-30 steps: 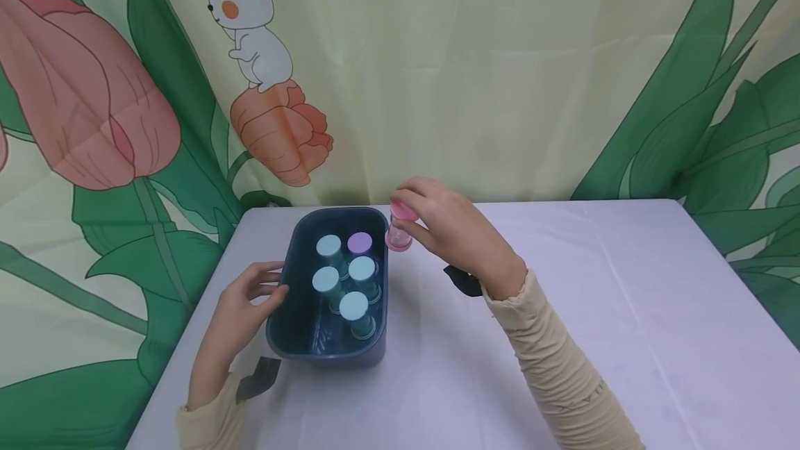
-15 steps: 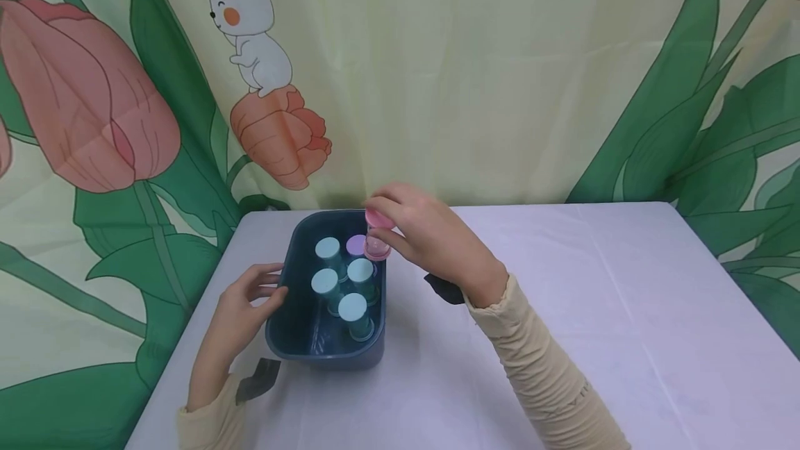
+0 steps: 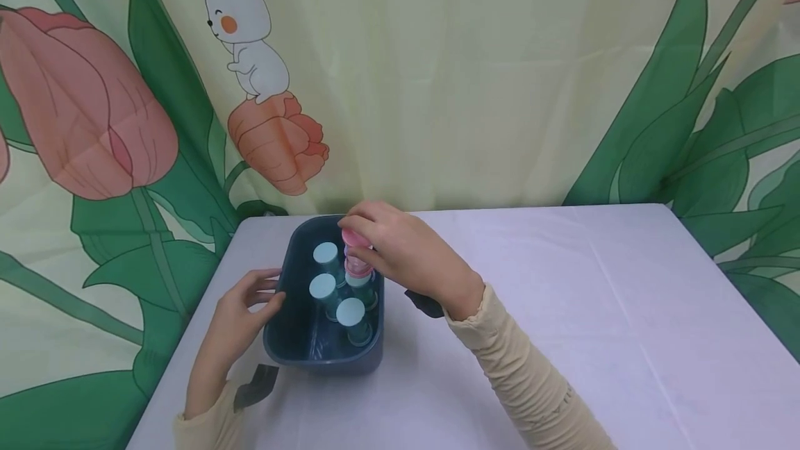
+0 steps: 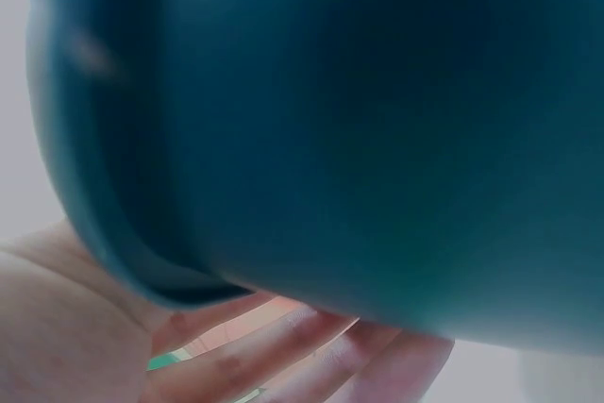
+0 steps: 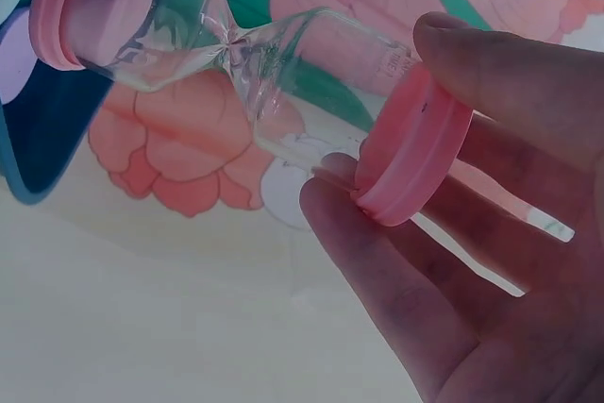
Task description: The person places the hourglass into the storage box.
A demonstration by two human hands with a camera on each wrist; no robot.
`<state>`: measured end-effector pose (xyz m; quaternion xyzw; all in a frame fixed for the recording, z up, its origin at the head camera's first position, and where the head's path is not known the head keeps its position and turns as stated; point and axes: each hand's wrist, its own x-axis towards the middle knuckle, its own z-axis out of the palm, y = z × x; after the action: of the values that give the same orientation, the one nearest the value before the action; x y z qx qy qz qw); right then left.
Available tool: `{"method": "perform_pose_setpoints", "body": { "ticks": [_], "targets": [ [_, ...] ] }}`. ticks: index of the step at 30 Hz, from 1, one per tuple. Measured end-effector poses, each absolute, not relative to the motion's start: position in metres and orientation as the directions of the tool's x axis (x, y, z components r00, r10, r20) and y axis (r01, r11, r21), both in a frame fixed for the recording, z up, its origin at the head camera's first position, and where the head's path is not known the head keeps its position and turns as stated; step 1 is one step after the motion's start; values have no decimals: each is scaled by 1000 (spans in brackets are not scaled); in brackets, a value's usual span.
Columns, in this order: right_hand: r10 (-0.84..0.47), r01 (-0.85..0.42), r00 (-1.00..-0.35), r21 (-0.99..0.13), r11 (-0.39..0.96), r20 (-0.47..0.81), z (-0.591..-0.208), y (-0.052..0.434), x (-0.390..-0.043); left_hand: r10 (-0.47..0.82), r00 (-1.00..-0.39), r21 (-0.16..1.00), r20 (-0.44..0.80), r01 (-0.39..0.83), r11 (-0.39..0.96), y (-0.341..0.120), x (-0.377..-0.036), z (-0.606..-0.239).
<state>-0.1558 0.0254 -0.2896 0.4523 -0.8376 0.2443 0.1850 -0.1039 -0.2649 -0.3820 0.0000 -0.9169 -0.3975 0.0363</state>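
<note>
My right hand (image 3: 406, 252) pinches a sand timer (image 3: 358, 266) with pink caps by its upper cap, over the bin's right half. In the right wrist view its clear waisted glass tilts, and thumb and fingertips hold one pink cap (image 5: 415, 153). The dark blue bin (image 3: 325, 367) holds several timers with pale blue caps, such as a front one (image 3: 351, 311). A lilac cap (image 5: 14, 58) shows in the right wrist view; the pink timer mostly hides it in the head view. My left hand (image 3: 240, 318) rests against the bin's left side, its fingers along the outer wall (image 4: 377, 186).
A white cloth (image 3: 500, 367) covers the table, with the bin standing left of its middle. Behind the table's back edge hangs a printed curtain (image 3: 469, 89) with a rabbit, a carrot and tulips.
My right hand has carried the pink timer leftward, from beside the bin's right rim to above the timers inside. The left hand stays at the bin's side.
</note>
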Motion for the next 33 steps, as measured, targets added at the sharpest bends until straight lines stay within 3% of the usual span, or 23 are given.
{"method": "perform_pose_setpoints", "body": {
  "ticks": [15, 33],
  "targets": [
    [-734, -870, -489, -195, 453, 471, -298, -1, -147, -23, -998, 733, 60, 29, 679, -264, -104, -381],
    [-806, -867, -491, -93, 490, 330, -309, -31, -141, -16, -995, 725, 97, 60, 687, -266, -104, -384]
  ]
}}
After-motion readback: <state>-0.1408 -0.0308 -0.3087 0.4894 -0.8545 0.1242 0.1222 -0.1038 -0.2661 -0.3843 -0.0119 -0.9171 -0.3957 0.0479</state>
